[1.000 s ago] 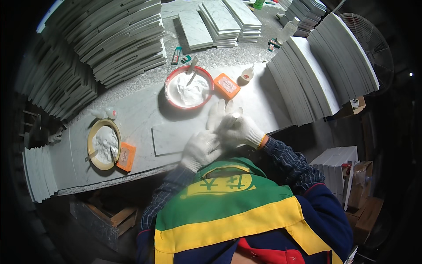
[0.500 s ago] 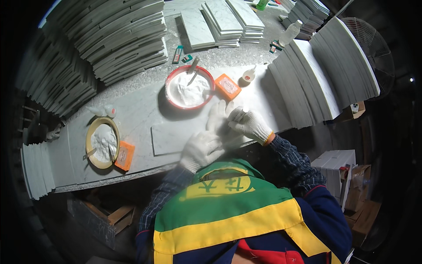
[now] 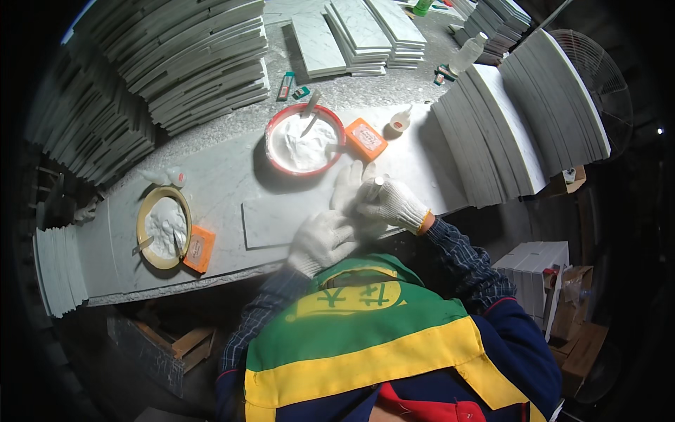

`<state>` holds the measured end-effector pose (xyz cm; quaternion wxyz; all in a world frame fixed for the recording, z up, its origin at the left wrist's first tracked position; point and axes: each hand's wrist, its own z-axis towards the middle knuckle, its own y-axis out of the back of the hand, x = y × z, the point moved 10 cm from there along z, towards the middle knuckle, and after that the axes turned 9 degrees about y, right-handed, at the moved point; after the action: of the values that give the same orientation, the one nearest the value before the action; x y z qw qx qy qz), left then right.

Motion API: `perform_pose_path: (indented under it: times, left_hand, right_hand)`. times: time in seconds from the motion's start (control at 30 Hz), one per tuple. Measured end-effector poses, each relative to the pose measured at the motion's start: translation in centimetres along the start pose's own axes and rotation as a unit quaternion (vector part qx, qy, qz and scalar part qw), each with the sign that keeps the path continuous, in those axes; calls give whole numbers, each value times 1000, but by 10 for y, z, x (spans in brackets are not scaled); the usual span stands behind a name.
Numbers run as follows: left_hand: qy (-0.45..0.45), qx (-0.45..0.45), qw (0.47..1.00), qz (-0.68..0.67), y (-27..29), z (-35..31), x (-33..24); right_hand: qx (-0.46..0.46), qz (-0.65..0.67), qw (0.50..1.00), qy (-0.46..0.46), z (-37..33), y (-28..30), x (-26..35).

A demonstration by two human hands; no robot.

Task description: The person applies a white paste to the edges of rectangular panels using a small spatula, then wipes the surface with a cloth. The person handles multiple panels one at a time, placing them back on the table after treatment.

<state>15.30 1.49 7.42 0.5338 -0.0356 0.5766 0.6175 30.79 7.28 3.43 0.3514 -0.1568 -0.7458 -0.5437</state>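
Note:
A white marble tile [image 3: 271, 219] lies flat on the work slab. My left hand [image 3: 318, 245], in a white knit glove, rests on its right part with the fingers laid out over it. In a matching glove with an orange cuff, my right hand [image 3: 399, 206] is closed around a small whitish object [image 3: 380, 181] whose rounded end shows above the fingers. Just left of that hand, a loose white glove [image 3: 346, 183] lies with its fingers pointing away from me. The tile's right end is hidden by my hands and a pale blur.
Beyond my hands stand a red-rimmed bowl [image 3: 326, 168] of white paste with a spatula, an orange box [image 3: 367, 139] and a small bottle [image 3: 400, 121]. A yellow bowl [image 3: 143, 224] and another orange box [image 3: 200, 249] sit left. Tall tile stacks [image 3: 204, 70] flank the slab, including tiles at right [image 3: 485, 133].
My right hand has shifted slightly left and down, and the end of the whitish object shows more plainly. My left hand has stayed on the tile.

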Motion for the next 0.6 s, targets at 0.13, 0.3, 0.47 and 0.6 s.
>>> perform_pose_path:
  times: [0.13, 0.3, 0.47, 0.6]
  left_hand:
    - [11, -5, 1000, 5, 2, -2, 1]
    - [-1, -18, 1000, 23, 1, -3, -2]
    - [-123, -77, 987, 76, 8, -11, -27]
    - [-44, -76, 996, 6, 16, -6, -14]
  right_hand:
    - [-38, -96, 992, 74, 5, 17, 20]
    - [8, 63, 977, 203, 4, -2, 42]
    - [-104, -10, 975, 198, 6, 14, 20]
    - [-151, 58, 969, 187, 2, 43, 14]
